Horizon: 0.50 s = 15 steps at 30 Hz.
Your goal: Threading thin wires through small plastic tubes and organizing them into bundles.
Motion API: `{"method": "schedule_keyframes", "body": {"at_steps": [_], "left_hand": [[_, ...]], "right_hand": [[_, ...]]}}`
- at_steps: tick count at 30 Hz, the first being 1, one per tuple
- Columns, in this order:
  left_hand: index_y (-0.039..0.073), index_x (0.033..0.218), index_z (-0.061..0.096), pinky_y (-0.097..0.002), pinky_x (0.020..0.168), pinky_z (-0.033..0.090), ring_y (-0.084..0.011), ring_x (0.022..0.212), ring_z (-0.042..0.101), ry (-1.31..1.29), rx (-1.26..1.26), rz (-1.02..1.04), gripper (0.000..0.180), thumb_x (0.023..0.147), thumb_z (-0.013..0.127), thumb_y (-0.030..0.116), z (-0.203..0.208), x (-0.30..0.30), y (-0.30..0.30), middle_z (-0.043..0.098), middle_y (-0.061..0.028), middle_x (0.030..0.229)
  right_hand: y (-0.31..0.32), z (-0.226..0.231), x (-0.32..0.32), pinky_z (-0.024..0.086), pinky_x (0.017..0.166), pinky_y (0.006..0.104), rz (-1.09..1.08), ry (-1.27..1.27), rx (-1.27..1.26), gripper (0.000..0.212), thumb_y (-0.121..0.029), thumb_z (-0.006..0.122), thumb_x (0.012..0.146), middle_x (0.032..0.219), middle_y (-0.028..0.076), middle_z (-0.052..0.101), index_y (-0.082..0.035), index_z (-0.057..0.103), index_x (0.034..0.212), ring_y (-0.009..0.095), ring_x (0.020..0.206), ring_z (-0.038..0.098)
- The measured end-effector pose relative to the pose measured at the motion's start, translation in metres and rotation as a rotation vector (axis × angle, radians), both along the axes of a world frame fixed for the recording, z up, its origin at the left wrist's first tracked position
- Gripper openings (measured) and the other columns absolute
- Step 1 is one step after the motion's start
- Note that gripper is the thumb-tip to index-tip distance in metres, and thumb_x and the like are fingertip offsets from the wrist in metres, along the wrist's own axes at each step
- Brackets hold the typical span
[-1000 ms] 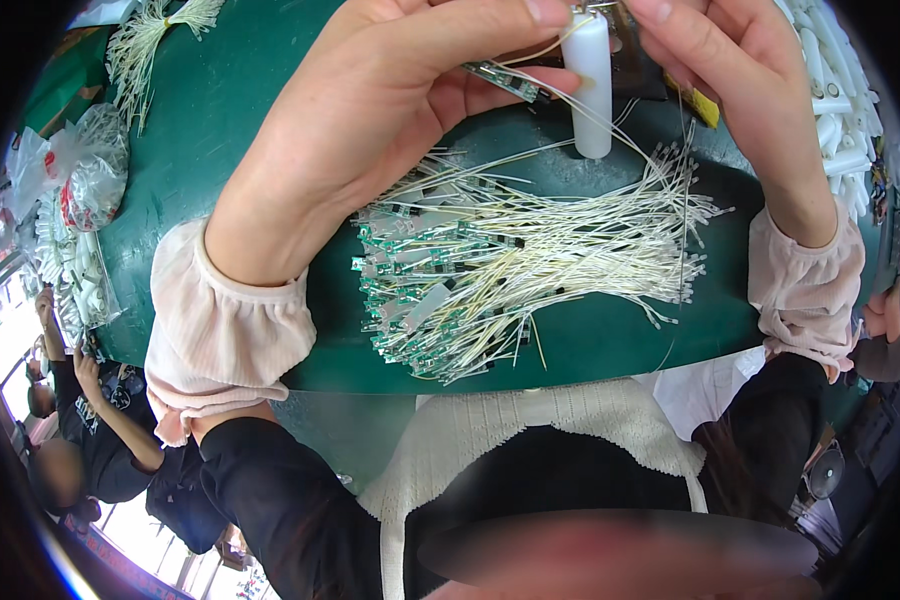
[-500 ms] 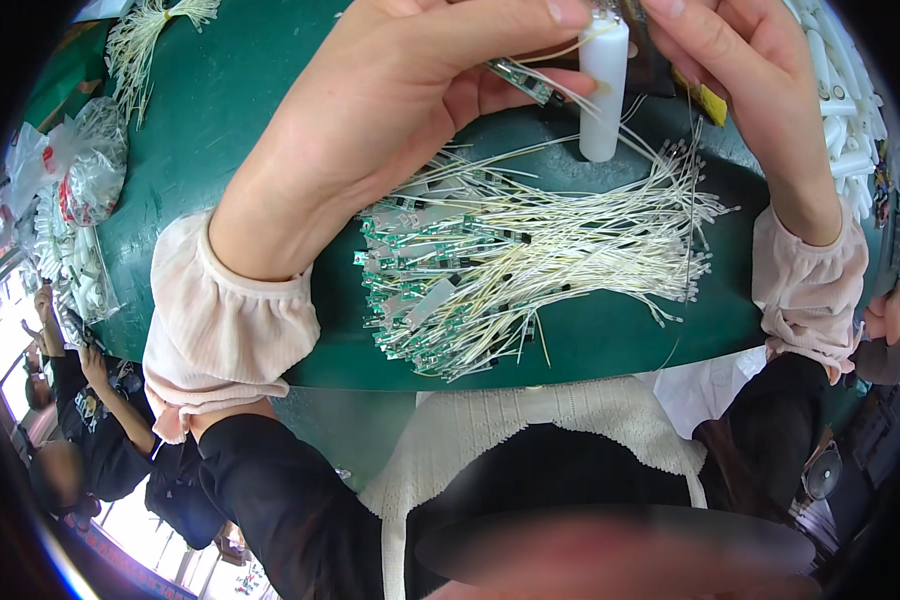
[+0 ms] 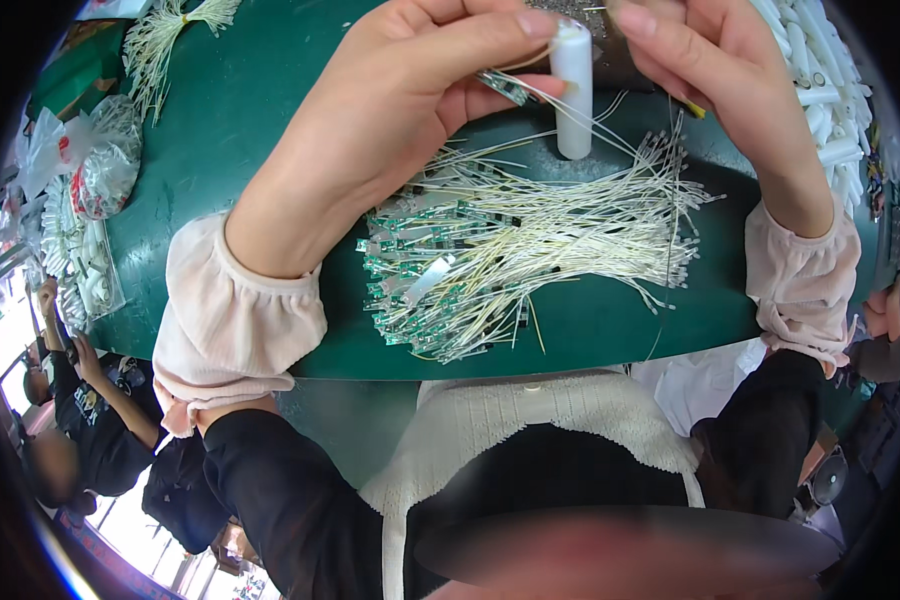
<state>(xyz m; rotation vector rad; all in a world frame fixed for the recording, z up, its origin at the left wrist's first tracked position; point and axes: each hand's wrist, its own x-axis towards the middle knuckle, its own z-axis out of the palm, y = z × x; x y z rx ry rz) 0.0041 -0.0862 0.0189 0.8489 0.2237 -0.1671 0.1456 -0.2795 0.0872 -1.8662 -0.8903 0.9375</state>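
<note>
A white plastic cylinder (image 3: 574,115) stands upright on the green table. My left hand (image 3: 395,115) is closed at its left side, thumb by the top rim and a fingertip against the wall. Within the same hand is a small green circuit board (image 3: 506,87), its thin pale wires running past the cylinder. My right hand (image 3: 720,75) is to the right of the cylinder's top, fingers pinched together; a tiny thin piece shows at the fingertips, too small to name. Below both hands lies a pile of wired circuit boards (image 3: 540,250), boards to the left, wire tips to the right.
More white cylinders (image 3: 815,95) are heaped at the right edge. A dark tray (image 3: 620,65) with small metal bits sits behind the cylinder. At the far left are a wire bundle (image 3: 185,40) and clear plastic bags (image 3: 105,165). Another person's arm (image 3: 115,395) shows at lower left.
The view has shifted slightly, so the cylinder and pile appear a little further left. My right fingertips sit slightly apart from the cylinder's top; my left hand keeps its hold.
</note>
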Motion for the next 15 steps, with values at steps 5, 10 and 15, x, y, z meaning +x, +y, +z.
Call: {"method": "schedule_keyframes", "body": {"at_steps": [5, 10, 15], "left_hand": [[0.001, 0.106, 0.063, -0.0304, 0.089, 0.061, -0.0172, 0.096, 0.071, -0.405, 0.001, -0.057, 0.009, 0.103, 0.063, 0.009, -0.021, 0.007, 0.011, 0.071, -0.0104, 0.108], [0.0, 0.107, 0.063, -0.03, 0.088, 0.061, -0.0172, 0.095, 0.071, -0.028, -0.042, 0.033, 0.009, 0.103, 0.063, 0.009, -0.002, 0.005, 0.002, 0.07, -0.0106, 0.108], [0.0, 0.108, 0.062, -0.0289, 0.088, 0.061, -0.0174, 0.093, 0.072, -0.02, -0.005, 0.037, 0.01, 0.102, 0.063, 0.009, -0.001, 0.003, 0.004, 0.07, -0.0107, 0.107]], "right_hand": [[0.004, -0.026, -0.006, 0.032, 0.052, 0.0189, -0.004, 0.04, 0.175, 0.015, -0.015, 0.06, 0.106, 0.072, -0.004, 0.054, -0.003, 0.052, 0.103, 0.002, 0.058, 0.044], [0.025, -0.088, 0.005, 0.031, 0.053, 0.0178, 0.232, 0.131, 0.807, 0.012, -0.012, 0.06, 0.105, 0.073, -0.005, 0.054, -0.003, 0.052, 0.103, -0.001, 0.06, 0.043], [0.014, -0.052, -0.018, 0.034, 0.054, 0.0171, 0.154, -0.004, 0.752, 0.01, -0.008, 0.061, 0.103, 0.077, -0.004, 0.056, -0.001, 0.053, 0.102, -0.001, 0.065, 0.048]]}}
